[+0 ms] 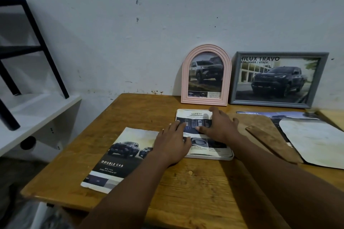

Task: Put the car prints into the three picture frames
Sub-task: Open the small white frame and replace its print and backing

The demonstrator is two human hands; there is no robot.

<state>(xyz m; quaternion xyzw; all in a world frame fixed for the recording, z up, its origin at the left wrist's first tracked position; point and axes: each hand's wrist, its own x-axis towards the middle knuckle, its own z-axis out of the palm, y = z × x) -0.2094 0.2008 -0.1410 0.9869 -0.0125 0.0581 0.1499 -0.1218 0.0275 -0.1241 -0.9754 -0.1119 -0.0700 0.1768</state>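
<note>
Both hands lie flat on a safety print [197, 117] that sits in a white frame [228, 157] lying face up on the wooden table [195, 182]. The left hand [172, 140] rests with fingers together on the print's left edge; the right hand [219, 126] has fingers spread, pressing near the middle. Just left lies a loose "Double Cab" print [115, 160], its corner under the left wrist. Against the wall stand a pink arched frame [186, 72] and a grey frame [279, 55], each already holding a truck print. A brown backing board [260, 126] lies to the right.
</note>
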